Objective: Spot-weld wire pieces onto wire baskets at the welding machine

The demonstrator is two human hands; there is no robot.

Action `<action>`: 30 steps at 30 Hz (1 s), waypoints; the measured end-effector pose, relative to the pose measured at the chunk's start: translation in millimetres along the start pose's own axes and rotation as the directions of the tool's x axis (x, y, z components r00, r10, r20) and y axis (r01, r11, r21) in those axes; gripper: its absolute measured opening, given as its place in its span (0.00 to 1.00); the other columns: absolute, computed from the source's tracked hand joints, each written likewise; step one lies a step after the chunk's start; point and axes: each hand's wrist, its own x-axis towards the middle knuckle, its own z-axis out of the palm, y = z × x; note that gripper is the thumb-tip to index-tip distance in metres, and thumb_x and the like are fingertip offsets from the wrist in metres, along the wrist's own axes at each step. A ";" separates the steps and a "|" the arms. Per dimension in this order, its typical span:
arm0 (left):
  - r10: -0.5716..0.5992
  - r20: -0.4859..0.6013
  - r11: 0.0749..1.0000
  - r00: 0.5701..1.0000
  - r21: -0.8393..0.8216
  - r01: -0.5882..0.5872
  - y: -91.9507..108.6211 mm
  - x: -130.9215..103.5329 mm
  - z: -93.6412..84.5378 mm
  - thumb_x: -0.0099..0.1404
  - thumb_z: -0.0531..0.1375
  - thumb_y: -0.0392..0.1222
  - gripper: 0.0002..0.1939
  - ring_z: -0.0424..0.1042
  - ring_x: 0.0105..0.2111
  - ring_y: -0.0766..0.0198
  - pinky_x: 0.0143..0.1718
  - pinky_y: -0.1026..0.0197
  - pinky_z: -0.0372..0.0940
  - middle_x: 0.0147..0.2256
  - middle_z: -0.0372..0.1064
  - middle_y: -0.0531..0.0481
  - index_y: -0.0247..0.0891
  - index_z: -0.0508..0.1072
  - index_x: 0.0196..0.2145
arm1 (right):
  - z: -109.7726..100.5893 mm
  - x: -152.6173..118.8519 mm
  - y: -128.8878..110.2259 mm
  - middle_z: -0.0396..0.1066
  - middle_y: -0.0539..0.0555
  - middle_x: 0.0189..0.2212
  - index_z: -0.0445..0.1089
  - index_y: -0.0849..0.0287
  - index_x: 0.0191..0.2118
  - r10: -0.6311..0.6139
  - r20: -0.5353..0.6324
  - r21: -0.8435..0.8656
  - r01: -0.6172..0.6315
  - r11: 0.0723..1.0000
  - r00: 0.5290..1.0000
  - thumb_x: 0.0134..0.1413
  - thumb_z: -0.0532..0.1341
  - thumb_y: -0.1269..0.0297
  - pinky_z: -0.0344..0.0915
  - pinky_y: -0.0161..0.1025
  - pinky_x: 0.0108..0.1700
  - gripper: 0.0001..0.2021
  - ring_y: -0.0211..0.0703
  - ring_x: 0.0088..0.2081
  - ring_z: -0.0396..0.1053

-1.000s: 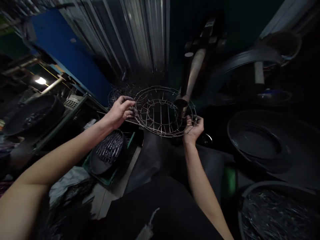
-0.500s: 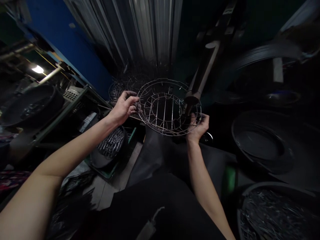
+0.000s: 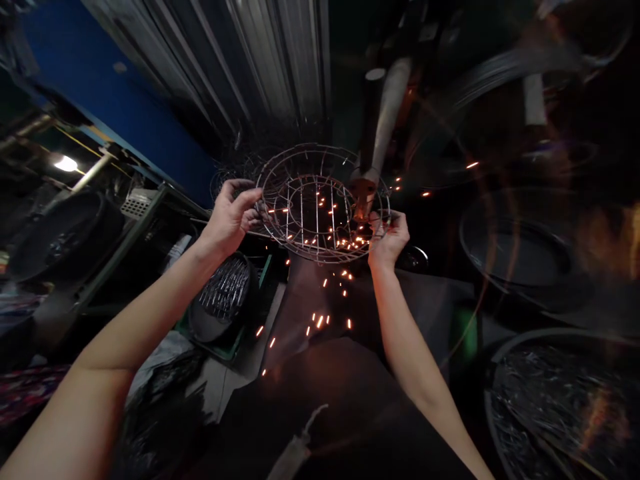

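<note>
A round wire rack [image 3: 317,212] with concentric rings and parallel bars is held out in front of me. My left hand [image 3: 234,212] pinches its left rim between thumb and fingers. At the right rim my right hand [image 3: 390,241] grips the wire, close below the metal rod [image 3: 367,180] of a machine. The rod's tip is over the rack's right part and glows orange. Bright sparks scatter across the rack and fall over the dark apron [image 3: 330,393].
A tub of metal pieces [image 3: 223,290] sits in a green crate at left, beside a metal shelf frame [image 3: 115,250]. Right are a round black basin [image 3: 520,250] and a tub of wire pieces [image 3: 560,393]. Corrugated metal [image 3: 260,60] and a blue panel [image 3: 110,100] stand behind.
Orange sparks now fly from where the rod meets the rack. The view has shifted slightly, and the rack with both hands appears a little further left. Both hands keep their hold.
</note>
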 end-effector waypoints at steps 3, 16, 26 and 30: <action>-0.004 -0.020 1.000 1.000 -0.014 0.003 -0.8 0.5 1.4 0.40 0.71 0.47 0.34 0.65 0.22 0.60 0.18 0.66 0.65 0.26 0.60 0.48 0.36 0.56 0.39 | -22.1 -0.2 -0.4 0.69 0.58 0.37 0.64 0.71 0.43 0.003 0.044 -0.019 -0.002 1.000 0.999 0.44 0.64 0.61 0.65 0.35 0.43 0.22 0.35 0.36 0.69; -0.060 -0.032 0.985 0.998 -0.163 0.054 -31.0 -21.4 1.4 0.42 0.70 0.46 0.33 0.65 0.23 0.60 0.20 0.66 0.65 0.27 0.61 0.47 0.35 0.56 0.40 | -40.6 13.9 -14.4 0.71 0.57 0.37 0.72 0.70 0.41 0.020 0.205 -0.112 0.003 0.994 0.979 0.45 0.64 0.60 0.66 0.36 0.45 0.19 0.37 0.38 0.69; -0.076 -0.021 0.982 0.997 -0.175 0.071 -33.0 -21.0 -6.2 0.43 0.70 0.47 0.34 0.64 0.23 0.61 0.22 0.66 0.67 0.27 0.62 0.46 0.35 0.55 0.41 | -25.4 14.9 -13.5 0.69 0.53 0.29 0.70 0.70 0.34 -0.046 0.184 -0.128 0.071 0.989 0.982 0.45 0.65 0.61 0.62 0.31 0.35 0.14 0.33 0.31 0.65; -0.076 -0.034 0.980 0.997 -0.187 0.069 -34.5 -17.7 -9.7 0.42 0.70 0.47 0.35 0.64 0.24 0.61 0.21 0.67 0.66 0.28 0.61 0.47 0.35 0.55 0.41 | -20.9 14.7 -12.9 0.69 0.54 0.30 0.70 0.70 0.34 -0.110 0.206 -0.144 0.141 0.979 0.972 0.47 0.63 0.63 0.62 0.31 0.36 0.13 0.33 0.31 0.66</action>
